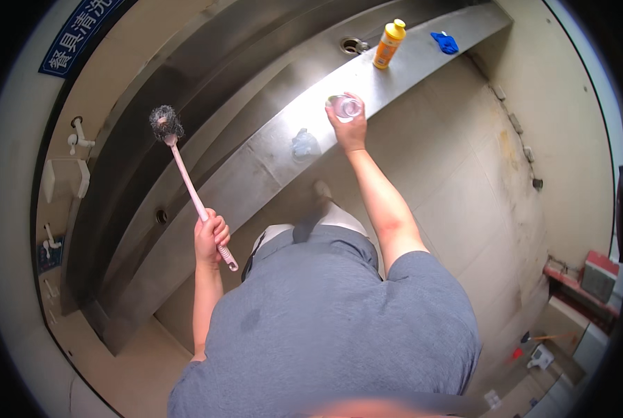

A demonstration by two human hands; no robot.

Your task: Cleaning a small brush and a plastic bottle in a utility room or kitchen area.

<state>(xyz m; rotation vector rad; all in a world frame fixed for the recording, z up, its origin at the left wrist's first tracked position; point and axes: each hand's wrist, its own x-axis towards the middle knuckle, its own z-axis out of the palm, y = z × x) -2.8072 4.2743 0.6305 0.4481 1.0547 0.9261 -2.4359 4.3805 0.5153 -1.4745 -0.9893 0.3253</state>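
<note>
My left hand (211,237) grips the lower part of a pale pink handle on a steel-wool scrubbing brush (186,175). The brush points up and away, its wire head (166,124) above the trough. In my right hand (351,129) is a clear cup (347,107), held at the bright front ledge of the sink; whether it touches the steel cannot be told. A crumpled pale bluish cloth or plastic piece (304,143) lies on the ledge to the left of that hand. Farther right stands a yellow-capped orange squeeze bottle (389,44), and past it a blue cloth (445,43).
The long stainless steel trough sink (228,201) has a drain hole (161,216) at left and another drain (350,46) near the bottle. White taps (80,135) and a soap-dish-like holder (66,180) are on the left wall. A blue sign (79,36) bears writing.
</note>
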